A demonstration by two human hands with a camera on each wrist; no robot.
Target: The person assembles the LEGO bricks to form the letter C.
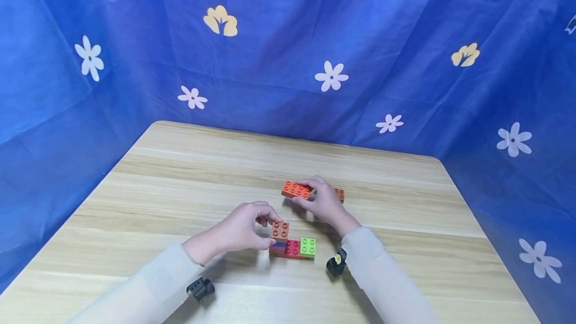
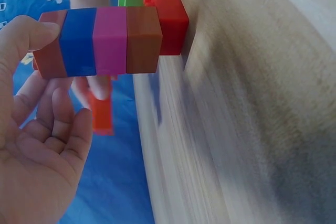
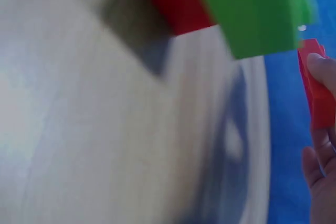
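Observation:
A red base brick point(image 1: 292, 249) lies on the table, with a green brick point(image 1: 308, 246) at its right end. On its left end stands a column: a lower brown brick point(image 2: 143, 40), a magenta brick point(image 2: 110, 40), a blue brick point(image 2: 77, 40) and a top brown brick point(image 1: 280, 230). My left hand point(image 1: 245, 226) pinches the top brown brick between thumb and forefinger, other fingers loosely bent. Beyond the column, my right hand point(image 1: 326, 204) grips a long orange brick point(image 1: 294, 190) by its right end, held above the table. The right wrist view shows this orange brick's side.
Behind my right hand another brown brick point(image 1: 339, 194) lies on the table, partly hidden. The wooden table point(image 1: 189, 164) ends at a blue patterned cloth point(image 1: 279, 54) hung around its back and sides. A small black device point(image 1: 335, 264) sits at each wrist.

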